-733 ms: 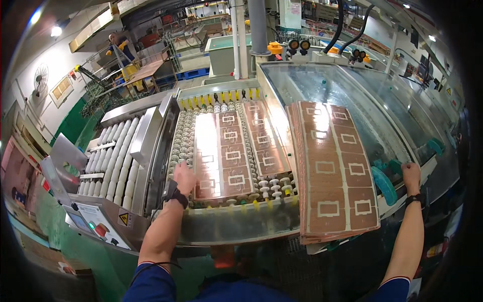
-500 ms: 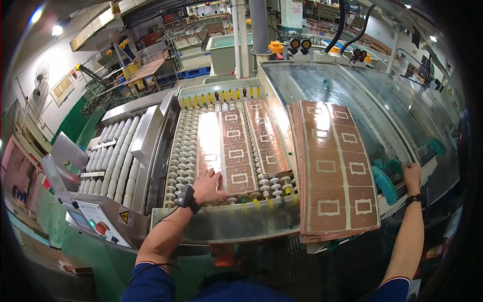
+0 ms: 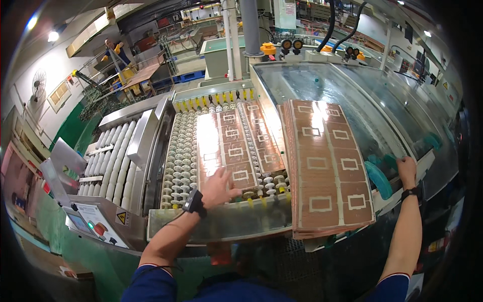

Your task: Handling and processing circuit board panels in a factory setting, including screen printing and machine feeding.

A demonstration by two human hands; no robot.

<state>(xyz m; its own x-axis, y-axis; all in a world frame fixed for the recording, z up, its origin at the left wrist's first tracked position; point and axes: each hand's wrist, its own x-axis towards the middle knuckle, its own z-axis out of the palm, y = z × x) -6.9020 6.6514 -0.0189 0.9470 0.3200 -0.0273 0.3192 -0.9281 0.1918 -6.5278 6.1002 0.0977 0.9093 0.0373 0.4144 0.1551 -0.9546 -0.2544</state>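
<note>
My left hand [image 3: 219, 189] is open, fingers spread, over the near end of a copper-coloured circuit board panel [image 3: 236, 149]. The panel has pale rectangular outlines and strong glare on its left half. It lies flat on the white wheels of a roller conveyor [image 3: 182, 156], and a narrower panel [image 3: 261, 136] lies close along its right side. At the right, my right hand [image 3: 406, 171] is closed at the machine's edge beside a teal handle [image 3: 378, 180]. Whatever its fingers hold, if anything, is hidden.
A tall stack of similar panels [image 3: 329, 171] stands right of the conveyor, against a glass-topped machine cover [image 3: 322, 83]. Left is a steel unit with white rollers [image 3: 113, 158] and a control panel [image 3: 93, 224]. Another person [image 3: 118, 53] works at a far table.
The whole view has shifted slightly. My left hand and the wider panel have moved right, toward the narrower panel. My right hand stays at the machine's edge.
</note>
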